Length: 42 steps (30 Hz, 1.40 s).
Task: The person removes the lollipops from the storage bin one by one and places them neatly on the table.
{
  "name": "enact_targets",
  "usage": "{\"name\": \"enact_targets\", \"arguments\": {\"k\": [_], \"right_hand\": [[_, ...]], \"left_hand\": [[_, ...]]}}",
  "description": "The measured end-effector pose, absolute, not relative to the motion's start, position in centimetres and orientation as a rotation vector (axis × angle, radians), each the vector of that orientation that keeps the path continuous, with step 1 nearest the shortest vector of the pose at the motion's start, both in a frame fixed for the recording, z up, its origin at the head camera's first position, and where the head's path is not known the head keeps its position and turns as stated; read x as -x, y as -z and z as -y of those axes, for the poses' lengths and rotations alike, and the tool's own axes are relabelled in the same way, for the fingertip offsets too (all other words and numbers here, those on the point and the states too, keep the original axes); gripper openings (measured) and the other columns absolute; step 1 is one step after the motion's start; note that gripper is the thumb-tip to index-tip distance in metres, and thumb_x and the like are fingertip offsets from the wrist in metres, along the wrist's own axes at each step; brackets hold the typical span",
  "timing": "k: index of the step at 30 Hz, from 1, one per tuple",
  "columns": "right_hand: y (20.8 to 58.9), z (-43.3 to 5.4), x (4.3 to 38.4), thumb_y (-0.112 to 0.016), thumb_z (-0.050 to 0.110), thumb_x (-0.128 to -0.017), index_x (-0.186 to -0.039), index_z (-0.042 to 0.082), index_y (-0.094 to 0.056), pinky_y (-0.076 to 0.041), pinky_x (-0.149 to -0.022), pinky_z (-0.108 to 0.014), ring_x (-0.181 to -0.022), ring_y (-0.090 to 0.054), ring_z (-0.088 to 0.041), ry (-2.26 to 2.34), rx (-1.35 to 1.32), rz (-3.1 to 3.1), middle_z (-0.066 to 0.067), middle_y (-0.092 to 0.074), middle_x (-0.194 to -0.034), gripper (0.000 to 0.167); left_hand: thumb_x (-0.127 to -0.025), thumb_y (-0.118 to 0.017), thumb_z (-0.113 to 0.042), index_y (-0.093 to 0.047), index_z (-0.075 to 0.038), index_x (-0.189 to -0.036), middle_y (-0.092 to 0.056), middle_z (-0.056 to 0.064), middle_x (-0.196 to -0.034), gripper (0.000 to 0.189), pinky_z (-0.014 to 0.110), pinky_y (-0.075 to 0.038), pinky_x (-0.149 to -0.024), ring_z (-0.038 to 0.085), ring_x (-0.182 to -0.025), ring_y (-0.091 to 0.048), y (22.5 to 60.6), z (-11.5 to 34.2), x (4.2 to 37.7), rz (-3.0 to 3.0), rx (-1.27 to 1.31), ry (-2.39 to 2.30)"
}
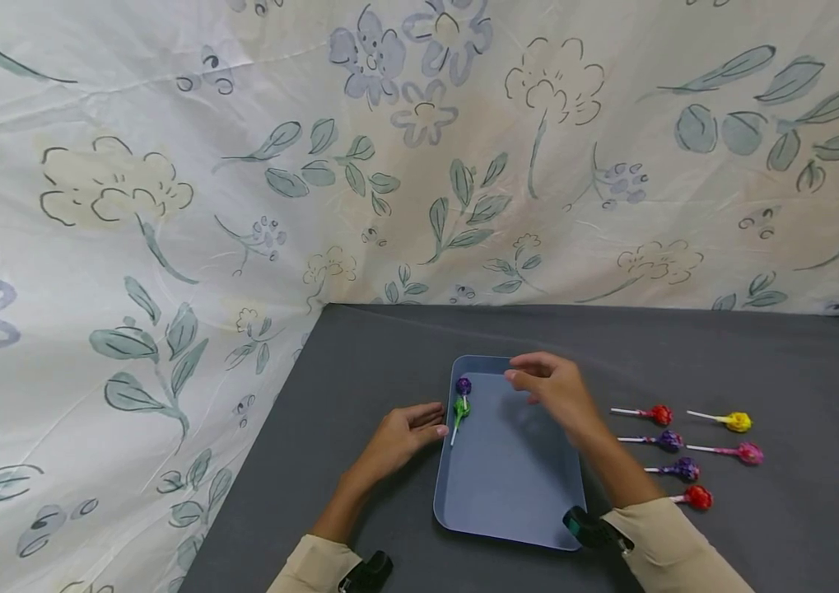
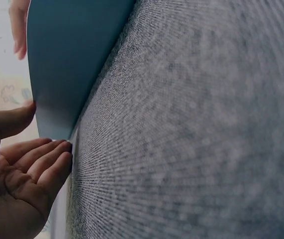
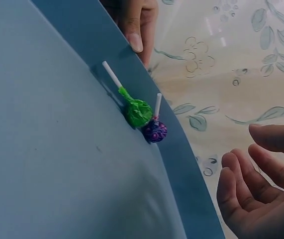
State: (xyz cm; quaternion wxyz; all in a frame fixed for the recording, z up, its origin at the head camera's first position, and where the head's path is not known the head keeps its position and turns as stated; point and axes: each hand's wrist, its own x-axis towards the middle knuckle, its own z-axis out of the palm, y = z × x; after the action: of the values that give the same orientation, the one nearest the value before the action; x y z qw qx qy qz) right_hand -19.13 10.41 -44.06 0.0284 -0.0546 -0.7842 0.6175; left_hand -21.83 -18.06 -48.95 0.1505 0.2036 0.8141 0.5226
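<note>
A blue-grey tray (image 1: 515, 486) lies on the dark cloth. Along its left side are a purple-wrapped lollipop (image 1: 463, 385) and a green-wrapped lollipop (image 1: 461, 407), their heads close together in the right wrist view. My left hand (image 1: 406, 436) rests at the tray's left wall, fingers extended and thumb at the rim. Over the tray's far right part hovers my right hand (image 1: 552, 385), its fingers loosely bent with nothing between them. In the right wrist view, that same hand (image 3: 261, 184) shows a gap between thumb and fingers.
Right of the tray lie several more lollipops: red (image 1: 660, 414), yellow (image 1: 738, 422), purple (image 1: 669, 441), pink (image 1: 749, 453), another purple (image 1: 687, 469) and another red (image 1: 698, 497). A floral curtain (image 1: 463, 206) hangs behind and left of the dark table (image 1: 389, 346).
</note>
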Motion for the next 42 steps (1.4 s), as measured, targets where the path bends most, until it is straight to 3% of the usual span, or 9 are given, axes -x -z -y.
{"name": "enact_targets", "arguments": {"k": [11,20,28,35,42], "right_hand": [[45.1,-9.1,20.5,-0.075,0.022,-0.1,-0.131,-0.001,-0.07,-0.061,-0.075,-0.038,-0.105,-0.074,-0.032,-1.851,0.124,2.554,-0.016,-0.076,-0.118,0.039],[45.6,-8.6,21.3,-0.075,0.017,-0.1,-0.134,-0.001,-0.068,-0.064,-0.086,-0.048,-0.109,-0.072,-0.033,-1.883,0.1,2.566,-0.021,-0.07,-0.13,0.039],[46.2,-8.3,22.2,-0.076,0.018,-0.1,-0.138,0.002,-0.067,-0.064,-0.085,-0.043,-0.103,-0.075,-0.033,-1.847,0.117,2.642,-0.021,-0.069,-0.133,0.043],[46.7,-7.6,23.0,-0.075,0.014,-0.1,-0.137,0.0,-0.067,-0.064,-0.085,-0.04,-0.11,-0.071,-0.033,-1.839,0.062,2.675,-0.023,-0.068,-0.134,0.041],[47.0,-6.5,23.3,-0.076,0.013,-0.099,-0.135,0.001,-0.069,-0.064,-0.085,-0.039,-0.102,-0.074,-0.029,-1.812,0.066,2.713,-0.021,-0.068,-0.134,0.038]], "left_hand": [[-0.102,-0.074,-0.023,-0.059,0.006,-0.146,-0.065,0.021,-0.144,0.055,0.043,-0.055,-0.108,0.035,-0.135,-0.063,49.0,18.0,21.8,-2.325,-0.572,-1.521],[-0.102,-0.074,-0.024,-0.059,0.006,-0.146,-0.065,0.021,-0.143,0.055,0.043,-0.055,-0.108,0.034,-0.135,-0.064,48.9,18.0,21.7,-2.328,-0.567,-1.517],[-0.102,-0.073,-0.023,-0.059,0.006,-0.146,-0.065,0.022,-0.143,0.055,0.042,-0.055,-0.108,0.035,-0.134,-0.064,48.9,18.0,21.8,-2.323,-0.58,-1.52],[-0.103,-0.073,-0.024,-0.058,0.005,-0.147,-0.065,0.022,-0.144,0.055,0.043,-0.055,-0.109,0.035,-0.135,-0.063,48.8,18.1,21.9,-2.319,-0.583,-1.504],[-0.102,-0.074,-0.024,-0.059,0.006,-0.146,-0.064,0.022,-0.144,0.055,0.046,-0.055,-0.109,0.036,-0.135,-0.063,48.8,18.3,21.7,-2.314,-0.588,-1.494]]}}
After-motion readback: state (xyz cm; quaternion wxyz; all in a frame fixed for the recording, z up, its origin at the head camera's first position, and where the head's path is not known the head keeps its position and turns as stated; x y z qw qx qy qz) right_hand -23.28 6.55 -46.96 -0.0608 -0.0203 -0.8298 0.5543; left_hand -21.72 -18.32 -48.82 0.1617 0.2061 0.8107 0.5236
